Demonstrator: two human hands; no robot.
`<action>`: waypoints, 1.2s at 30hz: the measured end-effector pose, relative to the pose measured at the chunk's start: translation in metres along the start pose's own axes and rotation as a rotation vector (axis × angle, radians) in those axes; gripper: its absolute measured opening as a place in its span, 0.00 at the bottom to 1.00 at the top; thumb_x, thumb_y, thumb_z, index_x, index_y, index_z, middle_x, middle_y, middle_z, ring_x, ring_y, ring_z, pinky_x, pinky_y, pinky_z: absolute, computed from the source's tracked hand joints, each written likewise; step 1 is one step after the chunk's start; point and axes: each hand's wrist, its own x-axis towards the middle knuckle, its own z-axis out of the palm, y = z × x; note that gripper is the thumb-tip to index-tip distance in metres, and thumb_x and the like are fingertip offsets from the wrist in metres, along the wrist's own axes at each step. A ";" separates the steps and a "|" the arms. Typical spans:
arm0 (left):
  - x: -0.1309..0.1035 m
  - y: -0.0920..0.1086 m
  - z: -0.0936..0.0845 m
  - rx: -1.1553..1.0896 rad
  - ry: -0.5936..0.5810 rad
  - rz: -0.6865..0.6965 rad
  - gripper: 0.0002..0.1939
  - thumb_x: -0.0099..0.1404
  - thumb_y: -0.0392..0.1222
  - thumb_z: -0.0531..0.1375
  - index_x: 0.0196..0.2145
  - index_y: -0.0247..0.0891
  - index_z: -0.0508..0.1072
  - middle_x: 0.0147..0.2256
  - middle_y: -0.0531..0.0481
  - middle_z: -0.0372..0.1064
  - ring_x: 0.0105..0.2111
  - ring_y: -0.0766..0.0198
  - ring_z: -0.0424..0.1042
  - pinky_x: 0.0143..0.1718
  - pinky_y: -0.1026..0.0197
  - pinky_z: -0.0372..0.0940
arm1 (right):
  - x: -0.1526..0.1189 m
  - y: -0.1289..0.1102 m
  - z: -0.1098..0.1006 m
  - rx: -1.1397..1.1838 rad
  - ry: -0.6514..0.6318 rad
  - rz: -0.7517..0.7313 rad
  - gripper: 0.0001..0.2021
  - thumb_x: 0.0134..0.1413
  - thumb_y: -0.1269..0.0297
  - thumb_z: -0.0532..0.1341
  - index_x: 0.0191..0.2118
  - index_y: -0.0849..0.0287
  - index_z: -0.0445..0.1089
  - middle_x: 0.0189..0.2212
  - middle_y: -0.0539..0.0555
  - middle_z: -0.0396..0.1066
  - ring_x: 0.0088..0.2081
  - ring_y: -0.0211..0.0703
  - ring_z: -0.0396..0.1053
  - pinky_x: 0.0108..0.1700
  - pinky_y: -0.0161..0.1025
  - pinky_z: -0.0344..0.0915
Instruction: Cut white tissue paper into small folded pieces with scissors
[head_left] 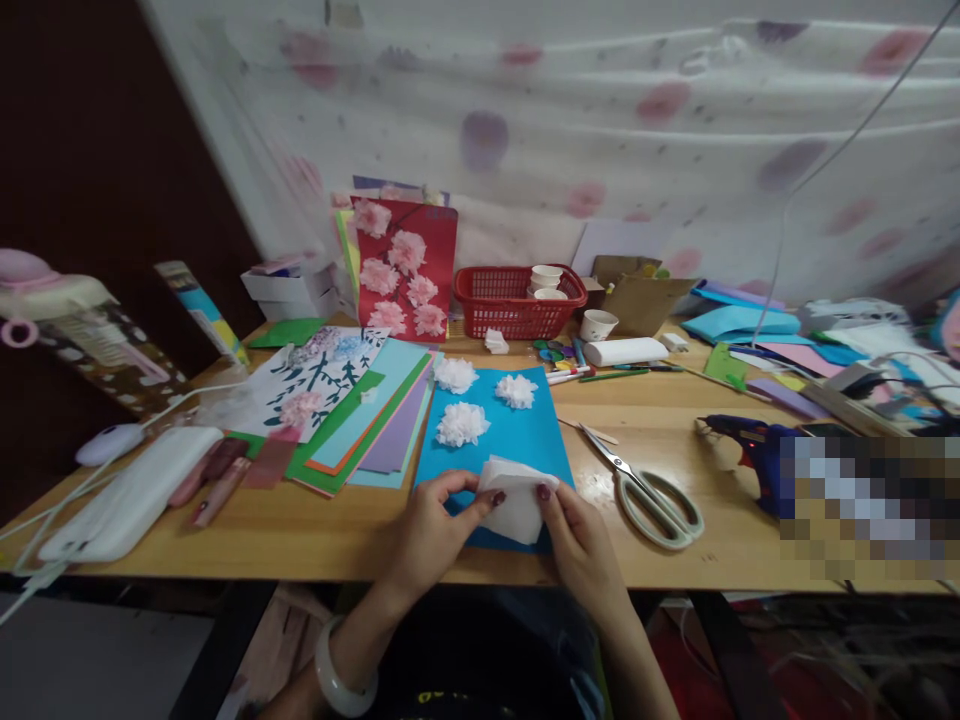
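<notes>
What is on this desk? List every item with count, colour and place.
tissue piece: 1, white, held over blue sheet
blue sheet: 1, blue, desk centre
tissue flowers: 3, white, on blue sheet
scissors: 1, pale handles, right of sheet
basket: 1, red, desk rear
flower card: 1, red with pink flowers, leaning at rear
glue gun: 1, blue, right
paper stack: several colours, left of sheet
left hand: pinches tissue
right hand: pinches tissue

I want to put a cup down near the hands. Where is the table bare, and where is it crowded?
Bare wood lies on the table between the stacked coloured sheets and the front edge, left of the left hand. Another bare patch lies between the blue sheet, the scissors and the glue gun. The right hand and the tissue cover the blue sheet's front. The back and right end are crowded.
</notes>
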 end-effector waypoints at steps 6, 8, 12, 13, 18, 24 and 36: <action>-0.008 0.000 0.004 -0.203 0.107 0.095 0.11 0.60 0.41 0.63 0.38 0.43 0.65 0.37 0.50 0.76 0.40 0.61 0.75 0.42 0.62 0.66 | -0.002 -0.003 -0.002 0.008 0.068 0.039 0.20 0.65 0.50 0.48 0.27 0.57 0.62 0.22 0.49 0.63 0.25 0.40 0.59 0.25 0.34 0.57; -0.010 0.001 0.005 -0.173 0.111 0.175 0.07 0.61 0.39 0.62 0.33 0.42 0.65 0.40 0.49 0.76 0.42 0.61 0.74 0.44 0.61 0.66 | -0.002 -0.005 -0.001 0.007 0.087 0.053 0.21 0.64 0.49 0.48 0.25 0.57 0.61 0.21 0.48 0.60 0.24 0.39 0.57 0.24 0.34 0.56; -0.011 0.006 0.005 -0.053 0.030 0.241 0.06 0.62 0.34 0.60 0.28 0.40 0.72 0.44 0.47 0.74 0.45 0.60 0.72 0.40 0.64 0.66 | -0.002 -0.006 0.003 -0.040 0.190 0.061 0.21 0.65 0.49 0.48 0.24 0.56 0.58 0.18 0.46 0.56 0.21 0.37 0.55 0.22 0.34 0.52; -0.011 0.007 0.005 -0.063 0.013 0.243 0.06 0.62 0.34 0.59 0.29 0.40 0.75 0.44 0.47 0.75 0.44 0.60 0.72 0.40 0.64 0.66 | -0.002 -0.006 0.004 -0.068 0.233 0.053 0.20 0.64 0.50 0.49 0.24 0.56 0.57 0.17 0.45 0.55 0.20 0.37 0.55 0.21 0.34 0.51; -0.010 0.009 0.011 -0.250 -0.040 0.153 0.09 0.60 0.34 0.61 0.37 0.41 0.80 0.43 0.45 0.75 0.43 0.60 0.73 0.41 0.63 0.67 | -0.002 -0.006 0.006 -0.171 0.337 0.000 0.17 0.65 0.53 0.50 0.27 0.56 0.62 0.16 0.44 0.57 0.18 0.36 0.56 0.21 0.34 0.51; -0.009 0.008 0.011 -0.542 -0.115 0.042 0.15 0.59 0.34 0.63 0.45 0.42 0.78 0.52 0.44 0.72 0.51 0.57 0.70 0.51 0.59 0.65 | -0.003 -0.007 0.006 -0.164 0.346 0.016 0.17 0.65 0.53 0.50 0.32 0.58 0.68 0.17 0.45 0.59 0.18 0.37 0.56 0.19 0.34 0.51; 0.001 0.010 0.003 -0.826 0.049 -0.290 0.11 0.50 0.26 0.67 0.31 0.36 0.82 0.32 0.48 0.80 0.31 0.67 0.75 0.31 0.70 0.68 | 0.001 -0.008 -0.048 -0.361 0.401 0.037 0.15 0.60 0.51 0.55 0.38 0.57 0.71 0.22 0.52 0.72 0.26 0.46 0.71 0.31 0.39 0.64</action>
